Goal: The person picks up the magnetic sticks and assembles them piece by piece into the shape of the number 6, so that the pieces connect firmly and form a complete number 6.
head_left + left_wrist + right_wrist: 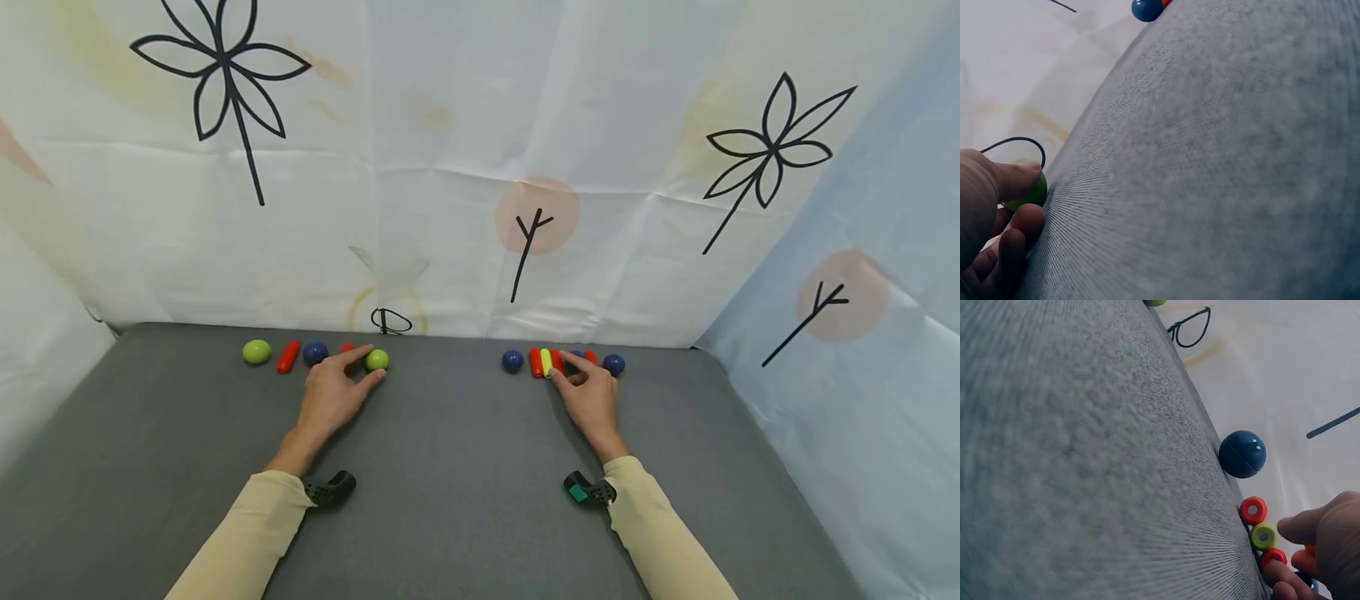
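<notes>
My left hand (333, 392) pinches a green ball (377, 360) between thumb and fingers. Beside that hand, a short red rod (347, 347) is partly hidden. My right hand (588, 396) is over a row of short rods, its thumb by a yellow-green rod (546, 363) and a fingertip touching a red rod (557, 361). From the right wrist, a gap shows between thumb and yellow-green rod; whether the red rod is gripped is unclear. Another red rod (1253, 510) lies against the yellow-green one. A dark blue ball (1242, 454) sits left of the rods.
Further left are a blue ball (315, 354), a red rod (288, 357) and a green ball (257, 352). Past my right hand are a blue ball (614, 364) and a partly hidden red rod (591, 357). Behind the grey table (450, 500) hangs printed fabric (450, 208).
</notes>
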`<state>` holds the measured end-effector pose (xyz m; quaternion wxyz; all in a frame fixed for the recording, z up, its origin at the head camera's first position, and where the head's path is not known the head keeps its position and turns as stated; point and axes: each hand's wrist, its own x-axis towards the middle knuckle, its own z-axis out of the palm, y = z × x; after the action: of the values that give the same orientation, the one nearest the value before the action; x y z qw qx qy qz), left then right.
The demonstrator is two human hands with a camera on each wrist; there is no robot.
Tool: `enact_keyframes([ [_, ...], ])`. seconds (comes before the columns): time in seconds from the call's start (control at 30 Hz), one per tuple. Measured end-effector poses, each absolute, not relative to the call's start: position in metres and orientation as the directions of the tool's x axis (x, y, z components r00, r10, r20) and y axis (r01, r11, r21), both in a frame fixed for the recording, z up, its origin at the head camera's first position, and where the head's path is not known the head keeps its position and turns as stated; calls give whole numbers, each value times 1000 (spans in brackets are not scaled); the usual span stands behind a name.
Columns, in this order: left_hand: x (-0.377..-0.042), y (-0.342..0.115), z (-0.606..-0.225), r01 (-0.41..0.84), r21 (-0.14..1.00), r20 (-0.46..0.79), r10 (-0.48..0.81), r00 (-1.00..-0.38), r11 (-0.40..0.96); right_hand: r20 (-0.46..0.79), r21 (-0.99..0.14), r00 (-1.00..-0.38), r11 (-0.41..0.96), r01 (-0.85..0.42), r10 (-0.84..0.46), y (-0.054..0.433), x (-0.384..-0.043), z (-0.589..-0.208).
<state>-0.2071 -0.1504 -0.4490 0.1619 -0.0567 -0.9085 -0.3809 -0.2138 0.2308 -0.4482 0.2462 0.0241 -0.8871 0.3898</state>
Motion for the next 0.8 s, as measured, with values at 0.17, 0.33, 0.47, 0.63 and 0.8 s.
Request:
enact_keyframes([
  [0.17,-208,-151,-452,216,684,330,-32,-943,696,458,-657,-878,718,-228,141,230,-214,-451],
  [0.33,-209,-151,-453,209,693,321,-36,-946,690,436,-670,-887,713,-207,152,231,-215,-452],
  [0.47,-210,-151,-453,209,689,323,-36,-946,694,421,-679,-892,709,-190,163,232,-216,-453],
  [0.63,-209,-151,-454,213,684,331,-37,-943,698,416,-685,-892,706,-180,177,232,-218,-454],
  [0.8,-209,-151,-456,215,686,334,-38,-942,695,403,-687,-894,710,-153,198,232,-219,-454],
])
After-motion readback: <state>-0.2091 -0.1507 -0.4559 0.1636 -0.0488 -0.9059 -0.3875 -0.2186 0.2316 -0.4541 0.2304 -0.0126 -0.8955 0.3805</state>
